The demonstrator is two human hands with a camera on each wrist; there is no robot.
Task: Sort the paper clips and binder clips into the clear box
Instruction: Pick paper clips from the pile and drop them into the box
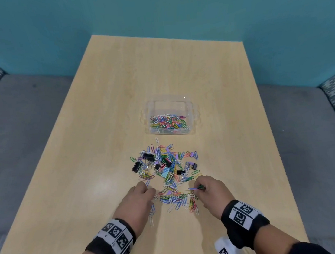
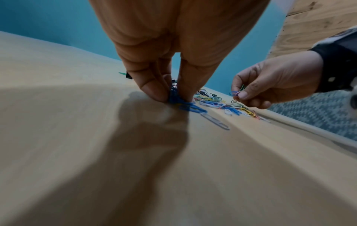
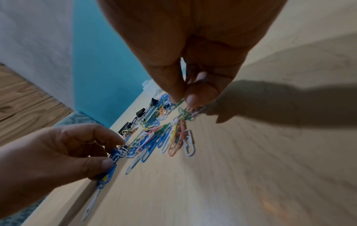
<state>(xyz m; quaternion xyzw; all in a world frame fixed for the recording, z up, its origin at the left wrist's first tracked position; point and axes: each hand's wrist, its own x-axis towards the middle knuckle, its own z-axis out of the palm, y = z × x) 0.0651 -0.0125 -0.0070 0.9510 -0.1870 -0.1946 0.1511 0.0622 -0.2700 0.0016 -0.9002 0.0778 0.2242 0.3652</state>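
Observation:
A heap of coloured paper clips (image 1: 169, 177) mixed with black binder clips (image 1: 137, 166) lies on the wooden table (image 1: 96, 131) in front of me. Behind it stands the clear box (image 1: 170, 117), holding several coloured paper clips. My left hand (image 1: 141, 197) is at the heap's near left edge and pinches a small bunch of blue paper clips (image 2: 173, 97) against the table. My right hand (image 1: 207, 189), at the heap's near right edge, pinches a few paper clips (image 1: 197, 188) just above the surface; in the right wrist view these pinched clips (image 3: 193, 111) hang from the fingertips.
A light-blue binder clip (image 1: 164, 173) lies in the middle of the heap. Grey cushioned seating (image 1: 26, 135) flanks the table on both sides, and a teal wall (image 1: 155, 13) stands behind. Bare tabletop stretches left, right and beyond the box.

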